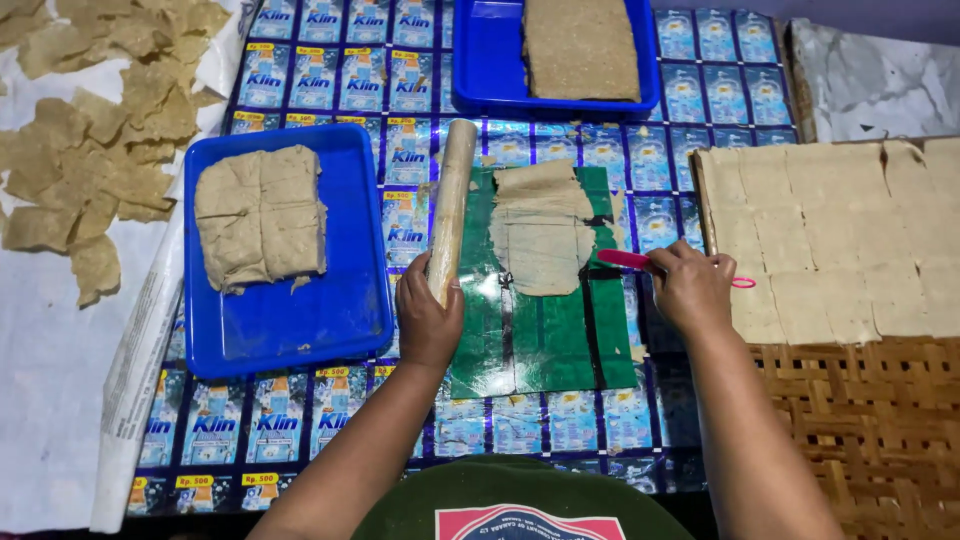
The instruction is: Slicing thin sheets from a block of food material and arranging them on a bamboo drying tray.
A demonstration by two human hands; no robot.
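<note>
The left hand (428,322) grips a rolling pin (451,205) just left of the flat dough (540,230). The right hand (690,288) holds a pink tool (625,259) at the dough's right edge.

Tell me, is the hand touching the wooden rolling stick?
Touching. The head view shows the left hand wrapped around the lower end of the wooden rolling stick, with its fingers curled over the wood and no gap between them.
</note>
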